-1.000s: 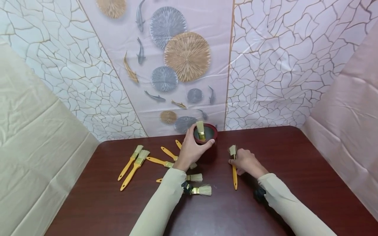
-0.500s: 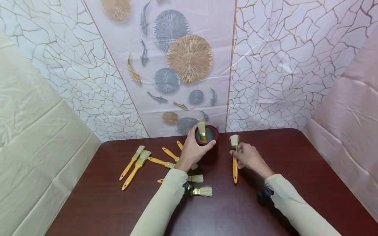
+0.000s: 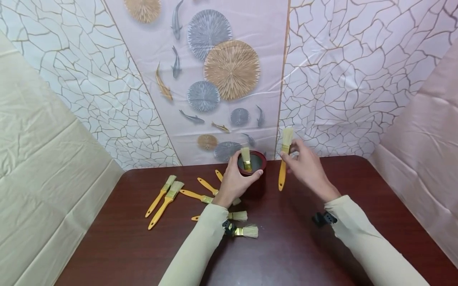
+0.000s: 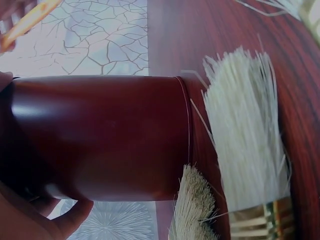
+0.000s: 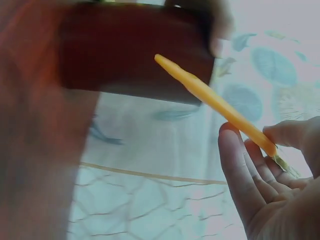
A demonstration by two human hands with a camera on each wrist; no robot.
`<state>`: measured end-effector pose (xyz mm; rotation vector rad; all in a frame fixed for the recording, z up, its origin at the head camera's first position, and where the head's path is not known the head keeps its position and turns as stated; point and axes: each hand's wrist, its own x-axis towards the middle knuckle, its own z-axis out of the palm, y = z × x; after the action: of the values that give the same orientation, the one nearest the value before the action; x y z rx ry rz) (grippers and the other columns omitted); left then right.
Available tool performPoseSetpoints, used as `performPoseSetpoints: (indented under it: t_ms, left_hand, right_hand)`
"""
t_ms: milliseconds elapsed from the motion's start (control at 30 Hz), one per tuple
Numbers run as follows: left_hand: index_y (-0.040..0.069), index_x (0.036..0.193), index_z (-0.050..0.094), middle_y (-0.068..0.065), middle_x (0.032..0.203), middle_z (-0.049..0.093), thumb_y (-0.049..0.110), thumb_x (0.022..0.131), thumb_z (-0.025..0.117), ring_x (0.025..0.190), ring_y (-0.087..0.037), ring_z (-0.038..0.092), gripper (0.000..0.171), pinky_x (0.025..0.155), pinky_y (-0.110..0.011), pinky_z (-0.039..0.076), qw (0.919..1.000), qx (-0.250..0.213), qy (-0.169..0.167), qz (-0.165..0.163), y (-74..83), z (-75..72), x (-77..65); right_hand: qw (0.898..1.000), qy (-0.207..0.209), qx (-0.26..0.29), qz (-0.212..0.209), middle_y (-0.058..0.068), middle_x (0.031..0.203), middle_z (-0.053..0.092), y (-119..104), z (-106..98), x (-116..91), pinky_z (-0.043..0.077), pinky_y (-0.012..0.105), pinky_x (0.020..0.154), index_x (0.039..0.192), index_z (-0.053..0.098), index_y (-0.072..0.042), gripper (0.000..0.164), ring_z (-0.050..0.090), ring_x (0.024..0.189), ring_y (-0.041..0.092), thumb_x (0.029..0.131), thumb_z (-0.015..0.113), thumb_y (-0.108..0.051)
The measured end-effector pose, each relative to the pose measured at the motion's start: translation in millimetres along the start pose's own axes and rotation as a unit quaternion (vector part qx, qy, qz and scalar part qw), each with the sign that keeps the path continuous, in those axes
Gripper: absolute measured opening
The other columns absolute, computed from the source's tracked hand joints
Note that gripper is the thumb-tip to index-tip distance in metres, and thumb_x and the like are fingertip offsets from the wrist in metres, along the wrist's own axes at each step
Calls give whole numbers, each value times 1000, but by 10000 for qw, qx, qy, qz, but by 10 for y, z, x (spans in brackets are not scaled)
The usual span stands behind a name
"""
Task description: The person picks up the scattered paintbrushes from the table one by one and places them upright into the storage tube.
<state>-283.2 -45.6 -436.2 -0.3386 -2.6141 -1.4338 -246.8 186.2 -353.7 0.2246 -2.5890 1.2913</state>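
In the head view my right hand (image 3: pixel 309 169) pinches a paintbrush (image 3: pixel 282 174) near its metal collar, bristles up and yellow handle hanging down, clear of the table. The right wrist view shows that yellow handle (image 5: pixel 210 97) between thumb and fingers. My left hand (image 3: pixel 236 180) grips the rim of a dark red cylindrical pot (image 4: pixel 105 135), which stands upright at the table's back. Inside it another paintbrush (image 3: pixel 246 159) leans with its pale bristles above the rim; its handle is hidden. The left thumb lies along the near side of the rim.
Two paintbrushes (image 3: pixel 166 204) lie on the left of the dark wooden table (image 3: pixel 118 254). Several more, including a brush (image 3: pixel 247 231) with its handle under the left sleeve, lie around the left forearm. A patterned cloth (image 3: pixel 229 79) hangs behind the table.
My right hand has lifted the paintbrush from the table, up and away toward the back. The left hand has kept its grip on the pot.
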Motion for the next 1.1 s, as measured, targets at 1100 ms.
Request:
performPoseSetpoints:
  t_ms: [1100]
  left_hand:
    - [25,166,27,-5,156,45,69,82,79,128,-25,58,108,104,-48,52,10000,-18,6,-72,23,-17,2]
  right_hand:
    - [9952,177,-26,-957,18,105,72,-256,374,503,59,41,68,123,59,-1,22,75,81,32,108,61,-17]
